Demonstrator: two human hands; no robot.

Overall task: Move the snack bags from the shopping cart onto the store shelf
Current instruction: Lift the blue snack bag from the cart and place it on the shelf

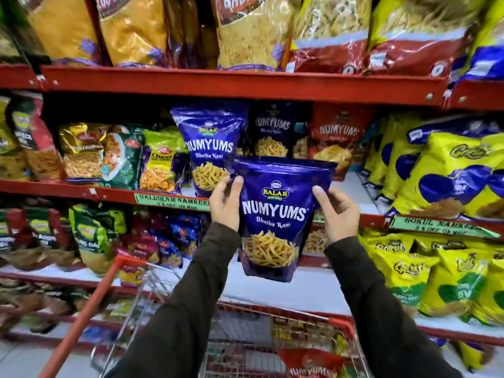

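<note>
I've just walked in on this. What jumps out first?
A glossy blue Numyums bag held up in mid-frame, left hand and right hand gripping its sides. Just behind, matching blue bags stand on the red shelf. At the bottom, a wire shopping cart holds a red bag.

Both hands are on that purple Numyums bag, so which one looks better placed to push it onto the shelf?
Probably the right hand. The bare shelf space lies to the right of the standing purple bag, on that hand's side. The left hand grips the held bag directly in front of that standing bag.
</note>
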